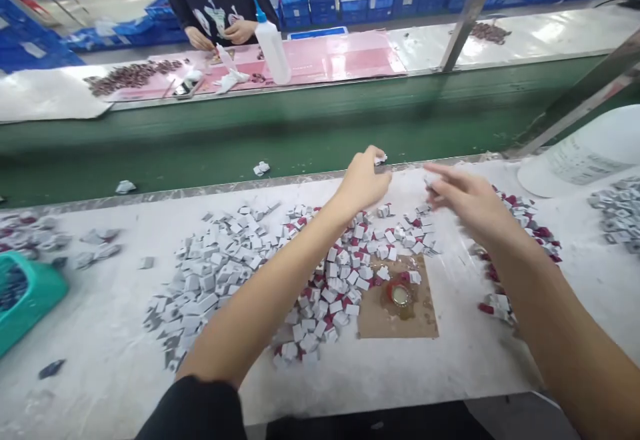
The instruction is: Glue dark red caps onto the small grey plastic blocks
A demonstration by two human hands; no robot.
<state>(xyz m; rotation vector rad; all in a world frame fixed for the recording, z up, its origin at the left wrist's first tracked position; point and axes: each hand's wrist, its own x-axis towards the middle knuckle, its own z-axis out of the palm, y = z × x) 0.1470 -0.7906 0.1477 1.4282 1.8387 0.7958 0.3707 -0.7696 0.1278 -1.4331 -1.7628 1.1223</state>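
Observation:
My left hand (pixel 364 179) reaches to the edge of the green belt (pixel 200 153), thumb and forefinger apart. A small white piece (pixel 381 159) is right at its fingertips; whether it touches them I cannot tell. To the right, my right hand (pixel 467 200) is smeared by motion above the table, with a small grey piece (pixel 429 183) at its thumb and fingers. Below lie a heap of small light-grey block-like pieces (pixel 215 280) and a heap of grey and dark-red pieces (pixel 330 280). A cardboard square (pixel 370 320) holds a small round cap (pixel 400 295) in a wet patch.
At the left stands a teal bin (pixel 45 290). A large white tub (pixel 585 153) stands at the right, near more grey pieces (pixel 620 213). White clusters (pixel 261 168) lie on the belt. Across it, a co-worker (pixel 220 0) works behind a white bottle (pixel 273 50). A metal post (pixel 470 17) rises there.

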